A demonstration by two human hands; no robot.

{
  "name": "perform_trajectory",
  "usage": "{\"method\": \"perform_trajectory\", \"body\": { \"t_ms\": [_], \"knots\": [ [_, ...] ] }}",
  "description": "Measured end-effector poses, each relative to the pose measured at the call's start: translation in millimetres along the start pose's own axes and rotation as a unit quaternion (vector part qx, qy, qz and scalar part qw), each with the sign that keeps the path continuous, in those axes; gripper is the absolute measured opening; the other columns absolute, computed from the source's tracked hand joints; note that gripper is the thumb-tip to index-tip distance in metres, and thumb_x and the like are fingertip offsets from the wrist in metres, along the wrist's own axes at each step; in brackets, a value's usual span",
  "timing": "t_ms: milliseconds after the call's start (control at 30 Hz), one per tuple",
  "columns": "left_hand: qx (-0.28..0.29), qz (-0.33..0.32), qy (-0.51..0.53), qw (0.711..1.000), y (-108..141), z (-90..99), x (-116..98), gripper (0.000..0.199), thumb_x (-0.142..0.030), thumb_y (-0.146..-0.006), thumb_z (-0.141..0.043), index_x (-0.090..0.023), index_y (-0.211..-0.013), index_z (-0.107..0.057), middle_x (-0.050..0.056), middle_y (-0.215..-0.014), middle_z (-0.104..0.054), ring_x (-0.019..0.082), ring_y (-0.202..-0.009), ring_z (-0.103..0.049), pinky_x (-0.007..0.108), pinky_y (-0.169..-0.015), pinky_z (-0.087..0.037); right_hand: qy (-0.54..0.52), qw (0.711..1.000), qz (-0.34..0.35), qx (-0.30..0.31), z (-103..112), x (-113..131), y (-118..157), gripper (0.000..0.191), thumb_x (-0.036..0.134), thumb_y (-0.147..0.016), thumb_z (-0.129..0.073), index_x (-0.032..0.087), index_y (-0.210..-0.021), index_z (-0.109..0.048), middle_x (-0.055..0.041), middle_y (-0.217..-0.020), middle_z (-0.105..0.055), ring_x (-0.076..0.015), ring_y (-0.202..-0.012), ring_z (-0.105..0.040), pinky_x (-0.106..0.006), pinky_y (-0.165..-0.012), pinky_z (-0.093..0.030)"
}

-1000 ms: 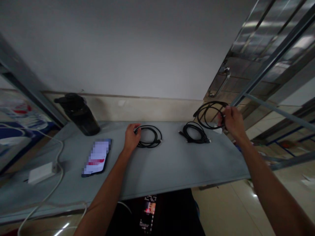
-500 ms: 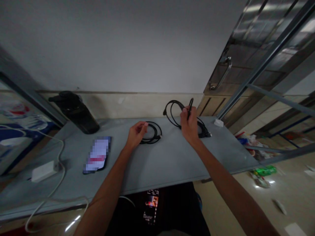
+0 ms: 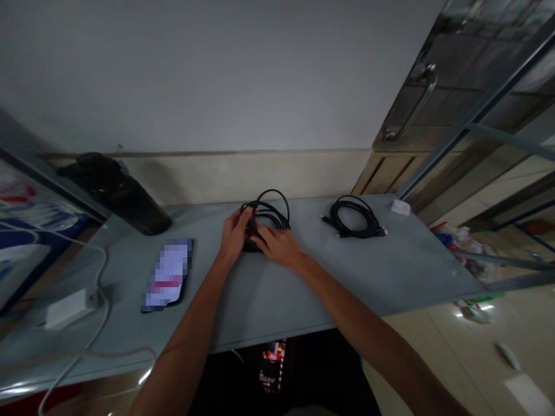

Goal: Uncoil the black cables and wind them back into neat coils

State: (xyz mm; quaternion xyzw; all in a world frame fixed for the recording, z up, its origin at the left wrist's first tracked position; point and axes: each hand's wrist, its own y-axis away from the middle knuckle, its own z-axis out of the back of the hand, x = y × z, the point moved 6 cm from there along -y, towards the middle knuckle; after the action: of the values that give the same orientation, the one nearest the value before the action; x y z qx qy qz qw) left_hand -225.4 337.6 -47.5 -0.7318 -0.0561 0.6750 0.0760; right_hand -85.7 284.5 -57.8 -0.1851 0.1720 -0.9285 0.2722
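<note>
A coiled black cable (image 3: 277, 216) is between my hands near the middle of the grey table (image 3: 269, 300). My left hand (image 3: 235, 231) is closed on the coil's left side. From the right, my right hand (image 3: 277, 244) meets it, fingers pinched on the same cable at the front of the coil. One loop stands up behind my fingers, and the cable's ends are hidden by them. Another coiled black cable (image 3: 353, 216) lies untouched on the right part of the table.
On the left are a black bottle (image 3: 125, 196), a phone (image 3: 168, 274) and a white adapter (image 3: 71, 309) with a pale cord. A small white object (image 3: 400, 207) sits at the right rear. A lit phone (image 3: 273, 364) rests on my lap.
My right hand has moved left with a black cable, bringing it to the coil at my left hand. The other cable on the right is now fully in sight. The view has shifted slightly.
</note>
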Motion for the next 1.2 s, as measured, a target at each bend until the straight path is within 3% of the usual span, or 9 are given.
{"method": "perform_trajectory", "body": {
  "t_ms": [233,533,700,967,1100,1200],
  "knots": [
    [-0.004,0.011,0.022,1.0,1.1,-2.9,3.7,0.052,-0.066,-0.097,-0.075,-0.017,-0.113,-0.083,0.006,-0.084,-0.075,0.018,-0.066,-0.066,0.025,-0.049,-0.044,-0.032,0.998,-0.019,-0.052,12.4,-12.4,2.7,0.053,0.058,-0.124,-0.034,0.02,-0.132,-0.07,-0.0134,-0.116,-0.083,-0.0245,-0.094,-0.082,-0.033,-0.078,-0.058],
    [-0.038,-0.022,0.01,0.999,1.2,0.9,-2.1,0.048,-0.064,-0.1,-0.073,-0.017,-0.104,-0.081,0.004,-0.079,-0.07,0.016,-0.059,-0.061,0.025,-0.047,-0.044,-0.048,0.998,-0.03,-0.042,10.9,-12.8,-0.1,0.047,0.052,-0.124,-0.035,0.019,-0.119,-0.067,-0.0143,-0.107,-0.081,-0.0273,-0.096,-0.081,-0.038,-0.089,-0.061],
    [-0.058,-0.024,0.016,0.998,-3.3,7.7,-3.5,0.048,-0.062,-0.1,-0.071,-0.018,-0.115,-0.083,0.003,-0.08,-0.069,0.016,-0.061,-0.061,0.025,-0.048,-0.044,-0.075,0.993,-0.063,-0.071,9.2,-23.4,0.6,0.052,0.053,-0.125,-0.026,0.019,-0.121,-0.065,-0.0141,-0.105,-0.081,-0.0258,-0.097,-0.08,-0.038,-0.093,-0.063],
    [-0.072,-0.007,0.071,0.995,-8.5,15.5,-0.3,0.045,-0.056,-0.097,-0.071,-0.018,-0.12,-0.081,0.003,-0.084,-0.07,0.015,-0.065,-0.061,0.024,-0.046,-0.042,-0.136,0.982,-0.081,-0.107,17.5,-32.2,1.1,0.055,0.056,-0.124,-0.026,0.018,-0.124,-0.067,-0.0161,-0.115,-0.08,-0.0285,-0.113,-0.078,-0.043,-0.103,-0.061],
    [-0.08,-0.008,0.095,0.992,-9.9,18.5,-1.5,0.04,-0.048,-0.101,-0.068,-0.014,-0.12,-0.079,0.003,-0.078,-0.068,0.015,-0.064,-0.059,0.026,-0.046,-0.043,-0.166,0.972,-0.085,-0.141,26.7,-37.4,3.0,0.062,0.06,-0.124,-0.021,0.02,-0.116,-0.066,-0.0133,-0.109,-0.08,-0.0265,-0.109,-0.076,-0.041,-0.106,-0.058],
    [-0.09,-0.001,0.106,0.99,-10.9,21.7,-0.5,0.038,-0.048,-0.101,-0.069,-0.015,-0.116,-0.079,0.003,-0.077,-0.069,0.015,-0.062,-0.059,0.026,-0.046,-0.043,-0.182,0.961,-0.112,-0.174,34.2,-46.3,6.3,0.065,0.066,-0.122,-0.017,0.023,-0.112,-0.065,-0.0095,-0.099,-0.078,-0.0232,-0.098,-0.076,-0.037,-0.1,-0.057]
  ]
}}
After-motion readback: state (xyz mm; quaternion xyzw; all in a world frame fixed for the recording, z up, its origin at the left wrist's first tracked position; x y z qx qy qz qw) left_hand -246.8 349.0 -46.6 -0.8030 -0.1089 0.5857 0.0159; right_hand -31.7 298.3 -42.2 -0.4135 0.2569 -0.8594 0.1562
